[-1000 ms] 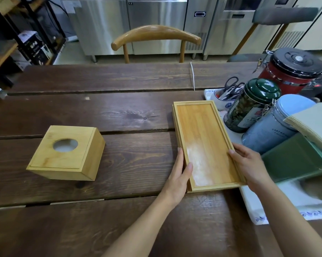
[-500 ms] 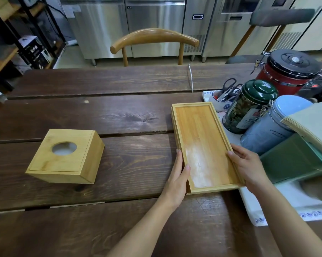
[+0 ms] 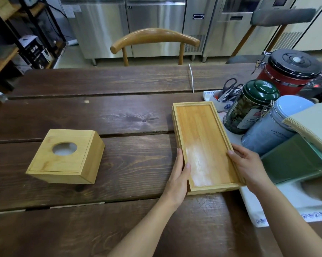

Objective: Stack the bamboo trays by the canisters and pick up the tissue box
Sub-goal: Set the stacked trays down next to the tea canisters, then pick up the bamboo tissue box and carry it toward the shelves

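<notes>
A stack of two bamboo trays (image 3: 202,138) lies on the dark wooden table, just left of the canisters. The green canister (image 3: 249,106), pale blue canister (image 3: 271,127) and red canister (image 3: 289,71) stand close to the trays' right edge. My left hand (image 3: 178,175) presses flat against the trays' left side near the front corner. On the right side, near the front, my right hand (image 3: 247,166) grips the rim. The bamboo tissue box (image 3: 65,156), with a round hole on top, sits apart at the left.
A white cloth (image 3: 278,203) lies under the canisters. Green and pale folded items (image 3: 304,156) crowd the right edge. A cup with scissors (image 3: 226,93) stands behind the trays. A wooden chair (image 3: 154,39) is at the far side; a white cable (image 3: 191,78) crosses the table.
Both hands stay on the trays' sides. The view has shifted slightly; the trays look squared up together, with hardly any movement.
</notes>
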A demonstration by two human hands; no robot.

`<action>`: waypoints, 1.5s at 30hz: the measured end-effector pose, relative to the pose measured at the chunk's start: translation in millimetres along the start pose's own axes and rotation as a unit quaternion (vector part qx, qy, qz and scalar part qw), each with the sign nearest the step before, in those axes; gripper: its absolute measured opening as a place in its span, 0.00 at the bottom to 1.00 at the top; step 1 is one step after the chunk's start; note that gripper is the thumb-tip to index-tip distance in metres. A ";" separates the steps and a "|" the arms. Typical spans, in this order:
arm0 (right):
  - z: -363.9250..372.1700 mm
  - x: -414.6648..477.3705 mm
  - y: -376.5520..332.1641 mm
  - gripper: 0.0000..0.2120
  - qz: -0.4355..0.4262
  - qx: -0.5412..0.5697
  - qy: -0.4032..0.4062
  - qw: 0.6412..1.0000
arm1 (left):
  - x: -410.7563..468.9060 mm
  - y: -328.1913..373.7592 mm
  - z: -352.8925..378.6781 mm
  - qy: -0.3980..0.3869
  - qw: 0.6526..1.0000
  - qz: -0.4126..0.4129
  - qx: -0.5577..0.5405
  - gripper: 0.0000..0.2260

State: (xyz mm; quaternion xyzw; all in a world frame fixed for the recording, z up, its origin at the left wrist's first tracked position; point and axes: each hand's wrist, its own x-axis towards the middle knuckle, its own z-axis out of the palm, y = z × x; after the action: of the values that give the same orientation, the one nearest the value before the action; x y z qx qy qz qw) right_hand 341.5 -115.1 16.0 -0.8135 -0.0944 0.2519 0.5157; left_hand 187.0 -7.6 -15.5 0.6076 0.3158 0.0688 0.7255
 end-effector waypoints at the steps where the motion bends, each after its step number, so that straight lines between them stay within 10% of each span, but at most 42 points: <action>1: -0.1 0.0 0.1 0.18 0.002 -0.001 -0.002 1.000 | 0.0 0.0 -0.4 0.000 1.000 0.000 0.000 0.26; 18: 49.1 -22.2 -52.9 0.21 -0.150 -0.317 0.077 0.933 | -40.5 42.7 -99.7 0.161 0.967 0.054 0.189 0.25; 27: 200.6 -71.9 -101.6 0.29 -0.142 -0.172 -0.165 0.961 | -75.6 68.6 -240.8 0.395 0.846 0.069 0.351 0.21; 38: 303.8 -89.2 -107.3 0.40 -0.047 -0.087 -0.260 0.961 | -86.4 32.3 -295.5 0.305 0.940 -0.027 0.150 0.20; 45: 309.9 -89.9 -105.5 0.33 0.022 -0.018 -0.253 0.967 | -81.3 25.3 -281.5 0.354 0.932 -0.011 -0.076 0.16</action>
State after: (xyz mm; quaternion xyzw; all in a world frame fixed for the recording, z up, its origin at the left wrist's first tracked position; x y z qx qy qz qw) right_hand 118.7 140.5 31.8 -0.7341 -0.2083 0.4592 0.4548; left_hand -22.7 195.4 20.9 0.4831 0.5531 0.2952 0.6112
